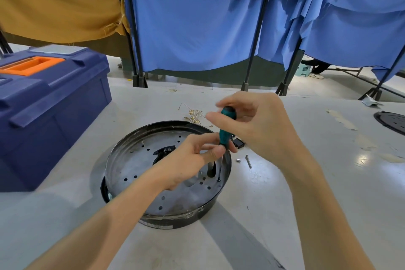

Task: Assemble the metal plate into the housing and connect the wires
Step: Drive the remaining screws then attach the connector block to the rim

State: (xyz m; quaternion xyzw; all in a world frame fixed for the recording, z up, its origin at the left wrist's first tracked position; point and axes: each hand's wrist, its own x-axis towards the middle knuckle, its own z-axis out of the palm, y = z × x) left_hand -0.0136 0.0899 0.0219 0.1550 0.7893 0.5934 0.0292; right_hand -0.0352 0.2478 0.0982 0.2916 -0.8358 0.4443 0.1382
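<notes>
Right hand (263, 129) grips screwdriver (225, 133) over grey surface (317, 193) (blue curtains (197, 28) behind)

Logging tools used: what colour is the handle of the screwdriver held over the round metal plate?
Teal-green screwdriver handle with a black cap; head view.

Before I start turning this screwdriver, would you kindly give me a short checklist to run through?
1. Perforated silver metal plate seated inside round black housing: ok.
2. Teal-handled screwdriver tip at a hole near the plate's right edge: ok.
3. Right hand grips the handle top, left hand pinches its lower end: ok.
4. Screw present under the tip: cannot tell.
5. Thin pale wires with gold terminals connected: not ok, lying loose on the pale table behind the housing.
</notes>
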